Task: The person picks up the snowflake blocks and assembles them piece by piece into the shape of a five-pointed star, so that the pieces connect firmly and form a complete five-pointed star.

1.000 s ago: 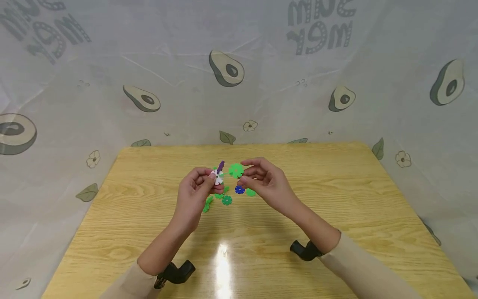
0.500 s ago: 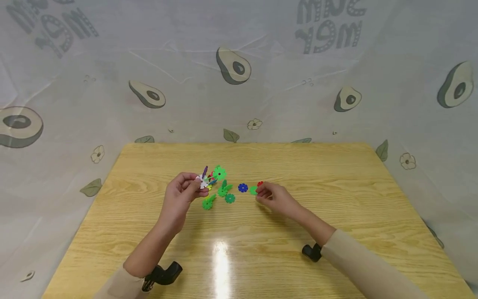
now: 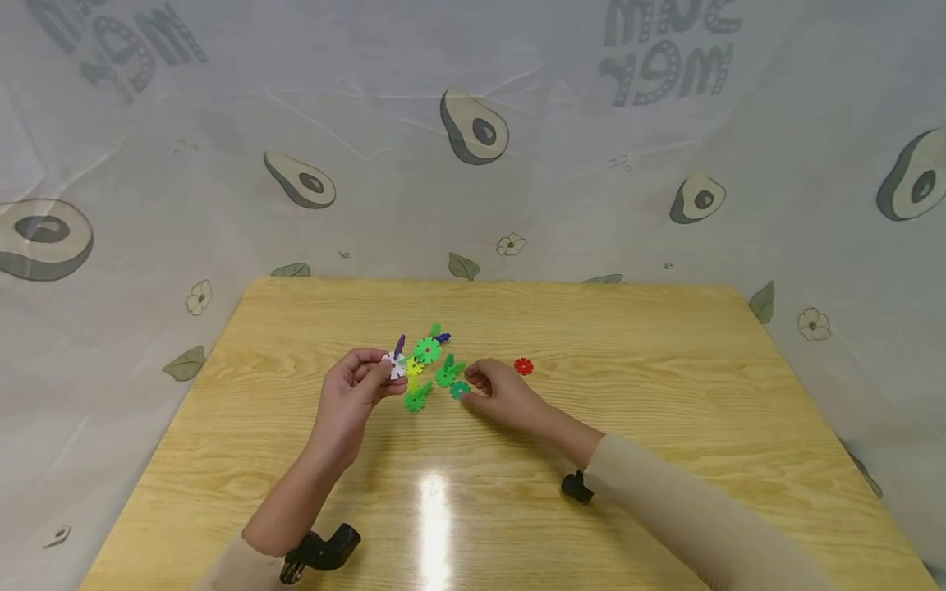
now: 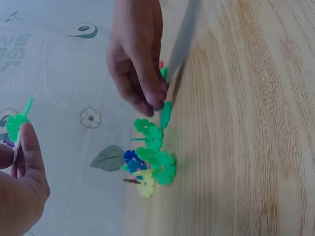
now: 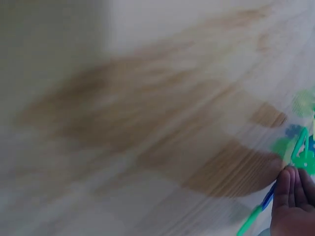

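Observation:
In the head view my left hand (image 3: pixel 358 382) pinches a white snowflake disc (image 3: pixel 394 365) between thumb and fingers. A purple disc (image 3: pixel 400 345) and a bright green disc (image 3: pixel 427 350) stand out beside it; the left wrist view shows the green disc (image 4: pixel 16 126) at that hand's fingertips, clear of the table. Low over the table, my right hand (image 3: pixel 510 398) has curled fingers beside a teal disc (image 3: pixel 460 390). A blue disc (image 5: pixel 268 196) shows near that hand in the right wrist view. Whether these fingers pinch a disc is hidden.
Joined green discs (image 3: pixel 446 375) and more green ones (image 3: pixel 415 400) with a yellow disc (image 3: pixel 415 367) stand between the hands. A red disc (image 3: pixel 523 366) lies right of the right hand. Beyond the wooden table (image 3: pixel 628 328) hangs a patterned curtain (image 3: pixel 384 189).
The right hand first let go of the bright green disc beside the white one, moved down right to the loose discs, then left to the teal disc. The left hand drew slightly left and down.

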Available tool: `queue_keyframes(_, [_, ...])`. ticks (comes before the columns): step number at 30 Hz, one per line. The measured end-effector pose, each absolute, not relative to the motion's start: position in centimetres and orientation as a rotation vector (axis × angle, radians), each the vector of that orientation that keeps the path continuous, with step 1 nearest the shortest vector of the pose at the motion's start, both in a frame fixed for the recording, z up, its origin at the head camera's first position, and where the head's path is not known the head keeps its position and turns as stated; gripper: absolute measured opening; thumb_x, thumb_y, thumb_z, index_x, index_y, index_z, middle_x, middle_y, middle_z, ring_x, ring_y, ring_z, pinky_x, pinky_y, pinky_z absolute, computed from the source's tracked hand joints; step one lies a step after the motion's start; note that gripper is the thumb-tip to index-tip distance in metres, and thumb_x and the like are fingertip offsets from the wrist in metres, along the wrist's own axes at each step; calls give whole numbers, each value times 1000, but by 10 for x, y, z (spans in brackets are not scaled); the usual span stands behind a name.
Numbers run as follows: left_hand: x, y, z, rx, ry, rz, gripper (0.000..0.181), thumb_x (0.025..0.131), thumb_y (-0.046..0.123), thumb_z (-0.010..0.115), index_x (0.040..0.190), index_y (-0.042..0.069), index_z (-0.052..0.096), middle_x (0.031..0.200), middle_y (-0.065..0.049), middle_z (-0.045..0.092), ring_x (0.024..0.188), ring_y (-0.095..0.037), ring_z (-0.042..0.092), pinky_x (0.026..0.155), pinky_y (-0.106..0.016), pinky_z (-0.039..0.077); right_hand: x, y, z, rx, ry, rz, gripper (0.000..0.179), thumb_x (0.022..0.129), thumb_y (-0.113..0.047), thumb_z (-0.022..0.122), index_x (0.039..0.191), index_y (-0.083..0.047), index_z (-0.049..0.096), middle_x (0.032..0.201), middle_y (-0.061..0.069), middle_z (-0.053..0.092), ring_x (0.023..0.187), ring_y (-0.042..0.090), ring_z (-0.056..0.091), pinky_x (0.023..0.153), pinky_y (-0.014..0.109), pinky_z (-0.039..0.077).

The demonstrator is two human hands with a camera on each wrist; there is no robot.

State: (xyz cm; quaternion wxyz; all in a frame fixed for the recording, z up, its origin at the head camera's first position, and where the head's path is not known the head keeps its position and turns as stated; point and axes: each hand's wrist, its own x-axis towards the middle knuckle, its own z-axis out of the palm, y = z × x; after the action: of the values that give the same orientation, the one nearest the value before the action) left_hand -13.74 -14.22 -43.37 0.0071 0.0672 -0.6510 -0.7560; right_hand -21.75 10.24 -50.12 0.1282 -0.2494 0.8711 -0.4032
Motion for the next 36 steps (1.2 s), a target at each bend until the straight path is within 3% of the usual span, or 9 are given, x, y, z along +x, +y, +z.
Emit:
queue_keyframes(8, [-136,-150,-436,224,-2024,-2356,18,108,5,52,122,-6,53,91,2,67,84,-9,74,84,-23,64,-232,68,-498,-729,2690,-993,41,99,-22,74,128,4,61,110,14,63,95,21,53,86,36,51])
queue_keyframes(15, [-137,-147,-437,218,-1970,-2413,18,108,3,51,122,-7,52,91,3,68,84,-8,74,84,-23,64,-244,46,-501,-713,2780,-873,52,100,-26,72,139,5,57,131,20,64,122,33,59,106,46,53])
queue_keyframes(22, [-140,-139,-436,197,-1974,-2405,18,108,5,53,122,-8,53,88,2,64,85,-10,74,83,-24,64,-245,39,-504,-673,2839,-792,54,101,-26,70,141,7,55,132,22,62,123,34,59,106,47,54])
queue_keyframes(25, [-141,-138,-438,200,-1976,-2400,18,108,5,53,121,-7,54,88,2,63,85,-12,75,82,-23,64,-242,47,-503,-619,2770,-993,49,100,-22,70,136,9,58,123,24,64,111,33,61,95,44,56])
queue_keyframes(29, [-142,-138,-441,223,-1975,-2404,17,108,5,53,121,-6,54,86,2,65,84,-12,75,82,-24,65,-230,68,-498,-387,2480,-1495,39,98,-12,71,129,9,61,108,16,63,90,17,59,81,29,54])
queue_keyframes(32, [-143,-137,-444,228,-1961,-2418,15,108,4,53,120,-6,54,84,2,67,82,-12,75,81,-24,65,-220,84,-490,-228,2177,-1822,39,99,-5,67,133,11,58,107,8,62,89,8,62,89,26,60])
queue_keyframes(36, [-145,-133,-444,201,-1962,-2422,14,107,2,54,118,-6,54,83,2,69,81,-10,75,82,-24,65,-208,101,-472,-212,1953,-2007,40,101,0,63,137,12,54,109,2,64,96,12,70,103,39,60])
